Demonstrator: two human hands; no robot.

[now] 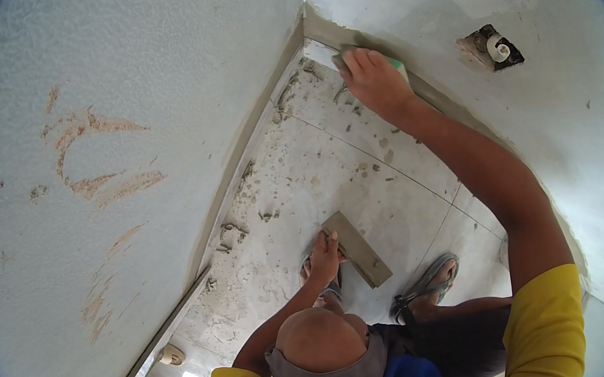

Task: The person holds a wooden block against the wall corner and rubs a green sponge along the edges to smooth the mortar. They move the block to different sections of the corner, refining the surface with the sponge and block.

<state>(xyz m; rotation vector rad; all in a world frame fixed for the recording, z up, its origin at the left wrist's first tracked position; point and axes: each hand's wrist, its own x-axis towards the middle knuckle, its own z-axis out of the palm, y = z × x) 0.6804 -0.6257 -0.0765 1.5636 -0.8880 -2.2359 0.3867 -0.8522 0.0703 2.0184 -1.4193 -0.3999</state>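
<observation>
My right hand [378, 87] reaches out to the foot of the right-hand wall, close to the corner. Its fingers are closed over a sponge [399, 66] with a green edge; most of it is hidden under the hand. A wet grey band of mortar [427, 92] runs along the wall's base beside it. Nearer to my body, my left hand [324, 260] grips a rectangular plastering trowel [357, 250], whose long flat blade slants over the floor by my feet.
Mortar crumbs [232, 236] litter the floor tiles [364, 195], mostly along the left wall [172, 68]. An open electrical box [495, 49] with a white fitting sits in the right wall. My sandalled foot [436, 281] stands on the tiles.
</observation>
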